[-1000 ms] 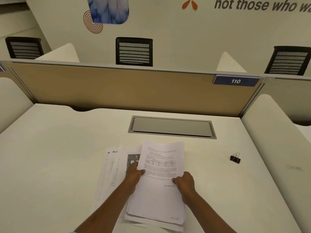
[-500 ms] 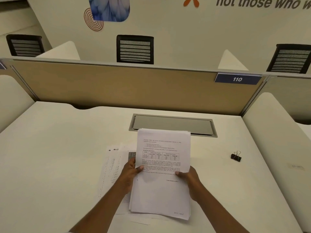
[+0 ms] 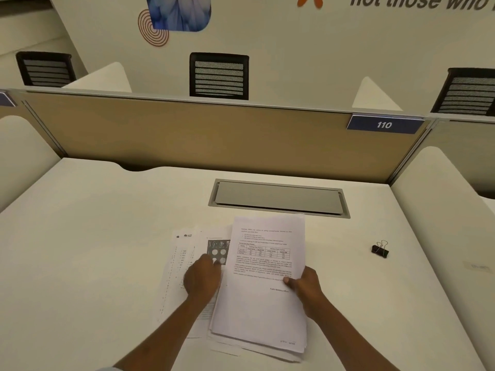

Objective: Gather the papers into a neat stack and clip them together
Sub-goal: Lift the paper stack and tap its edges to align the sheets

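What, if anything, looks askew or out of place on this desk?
Not squared: loose sheets fan out leftward under the left hand, and the main stack gripped by the right hand shows staggered bottom edges. The binder clip lies apart on the right, unused.

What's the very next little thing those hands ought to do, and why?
Probably the left hand should slide the loose sheets under it rightward into the stack that the right hand pinches by its edge. Those sheets lie fanned out beside the stack, so the binder clip, off to the right, would not catch them yet.
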`<state>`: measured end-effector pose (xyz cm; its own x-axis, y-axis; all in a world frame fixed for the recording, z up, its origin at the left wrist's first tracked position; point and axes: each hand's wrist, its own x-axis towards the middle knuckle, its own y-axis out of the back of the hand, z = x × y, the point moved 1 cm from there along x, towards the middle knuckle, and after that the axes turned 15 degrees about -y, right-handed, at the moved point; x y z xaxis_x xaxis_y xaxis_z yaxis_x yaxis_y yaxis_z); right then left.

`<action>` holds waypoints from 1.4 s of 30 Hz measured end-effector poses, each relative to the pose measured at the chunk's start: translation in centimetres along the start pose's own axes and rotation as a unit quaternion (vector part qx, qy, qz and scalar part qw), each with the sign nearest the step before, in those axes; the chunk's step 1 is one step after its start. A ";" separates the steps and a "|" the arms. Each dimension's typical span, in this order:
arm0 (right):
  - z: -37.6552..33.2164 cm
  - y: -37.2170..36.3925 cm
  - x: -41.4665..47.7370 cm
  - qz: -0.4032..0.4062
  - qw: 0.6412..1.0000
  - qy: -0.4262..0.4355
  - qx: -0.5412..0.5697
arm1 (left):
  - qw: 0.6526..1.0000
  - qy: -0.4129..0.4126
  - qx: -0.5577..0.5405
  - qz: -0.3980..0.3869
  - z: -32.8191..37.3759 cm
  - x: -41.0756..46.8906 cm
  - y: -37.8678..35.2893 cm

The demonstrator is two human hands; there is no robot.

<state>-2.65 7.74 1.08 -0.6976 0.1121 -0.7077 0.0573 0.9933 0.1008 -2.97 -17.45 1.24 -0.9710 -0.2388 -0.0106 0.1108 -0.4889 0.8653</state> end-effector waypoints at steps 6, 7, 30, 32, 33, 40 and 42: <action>0.9 0.4 0.5 0.023 0.999 -0.033 0.008 | 0.988 0.084 0.124 -0.030 -1.2 -0.4 -0.6; 1.1 0.5 0.6 0.023 0.999 -0.037 0.008 | 0.988 0.090 0.122 -0.034 -1.2 -0.4 -0.7; 0.1 -2.1 -1.4 0.070 0.995 -0.070 0.013 | 0.977 0.134 -0.145 -0.079 0.5 0.5 -0.8; -0.2 -1.7 -1.0 0.048 0.992 -0.104 0.053 | 0.964 0.166 -0.200 -0.061 0.1 0.6 -0.4; -0.4 -1.5 -1.1 0.040 0.991 -0.114 0.064 | 0.955 0.186 -0.225 -0.055 -0.1 0.6 -0.1; -0.1 -0.8 -1.1 -0.061 0.975 -0.185 0.105 | 0.932 0.227 -0.268 -0.085 -0.7 2.0 0.2; 0.0 -0.7 -1.0 -0.065 0.971 -0.206 0.104 | 0.927 0.232 -0.282 -0.093 -0.5 2.2 0.4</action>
<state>-1.94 6.97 1.73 -0.3660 -0.0541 -0.9290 0.1617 0.9794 -0.1208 -4.92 -18.60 1.35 -0.8035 -0.3779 -0.4599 0.1710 -0.8866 0.4298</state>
